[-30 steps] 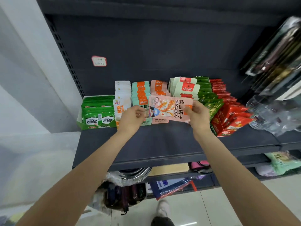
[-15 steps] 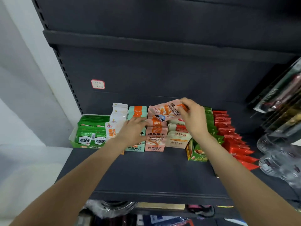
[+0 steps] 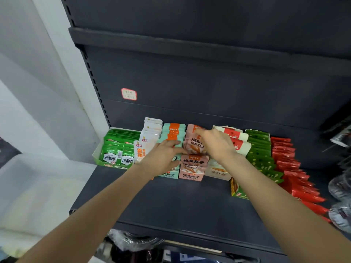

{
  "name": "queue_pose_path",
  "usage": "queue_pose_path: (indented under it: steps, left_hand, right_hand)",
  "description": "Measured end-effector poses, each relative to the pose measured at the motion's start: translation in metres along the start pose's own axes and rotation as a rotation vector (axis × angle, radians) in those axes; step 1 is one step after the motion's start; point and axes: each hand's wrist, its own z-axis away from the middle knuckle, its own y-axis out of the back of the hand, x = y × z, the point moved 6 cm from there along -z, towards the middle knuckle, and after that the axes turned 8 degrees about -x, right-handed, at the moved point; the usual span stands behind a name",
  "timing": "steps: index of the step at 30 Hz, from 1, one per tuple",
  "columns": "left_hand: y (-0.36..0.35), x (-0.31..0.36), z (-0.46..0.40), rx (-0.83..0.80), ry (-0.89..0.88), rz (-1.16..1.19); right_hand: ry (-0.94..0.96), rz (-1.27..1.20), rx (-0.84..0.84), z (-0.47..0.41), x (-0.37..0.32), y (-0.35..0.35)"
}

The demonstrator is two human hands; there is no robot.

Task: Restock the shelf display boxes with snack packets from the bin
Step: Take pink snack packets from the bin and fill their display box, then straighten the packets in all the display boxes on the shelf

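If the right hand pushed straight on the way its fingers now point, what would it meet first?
The right hand points back and leftward over the pink display box. It would probably meet the pink packets standing in that box first, then the shelf's back panel; depth is uncertain.

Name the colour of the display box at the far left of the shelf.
Green display box, clearest in the head view.

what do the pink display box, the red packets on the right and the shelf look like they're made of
Pink display box: likely printed cardboard, with flat matte faces and crisp folded edges.
Red packets: probably glossy plastic or foil film; they catch highlights and have thin crimped ends.
Shelf: seemingly painted metal, dark matte grey; the slotted upright beside it suggests steel racking.
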Motion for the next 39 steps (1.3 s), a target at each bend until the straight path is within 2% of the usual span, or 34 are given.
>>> queue_pose_path:
  steps: [7,10,14,20,23,26,28,32,35,39]
  left_hand:
    - [0.000,-0.002,-0.003,0.015,-0.005,0.014]
    - [-0.001,-0.004,-0.004,0.013,0.010,0.023]
    - [0.000,-0.002,-0.002,0.065,0.031,0.033]
    - [0.001,-0.004,0.007,0.104,0.056,0.033]
    - [0.006,-0.018,0.016,0.109,0.069,0.070]
    - [0.013,-0.044,0.027,0.134,0.120,0.100]
    - [0.017,-0.067,0.036,0.142,0.166,0.096]
    - [0.025,-0.116,0.046,0.134,0.219,0.102]
    - [0.030,-0.146,0.047,0.104,0.176,0.124]
    - [0.024,-0.163,0.031,-0.003,0.055,0.173]
  right_hand:
    - [0.122,-0.024,-0.154,-0.014,-0.014,-0.023]
    - [0.054,-0.148,-0.110,-0.018,0.004,-0.019]
    - [0.024,-0.135,-0.027,-0.010,0.014,-0.017]
    - [0.059,-0.156,-0.077,-0.012,0.007,-0.030]
    - [0.039,-0.179,-0.035,-0.010,0.003,-0.021]
    - [0.067,-0.296,0.065,-0.009,-0.011,-0.004]
    - [0.097,-0.385,0.072,-0.015,-0.027,0.001]
    - [0.133,-0.427,0.016,-0.040,-0.069,-0.003]
    - [0.139,-0.433,-0.044,-0.059,-0.105,-0.011]
    - [0.039,-0.241,-0.194,-0.086,-0.128,-0.035]
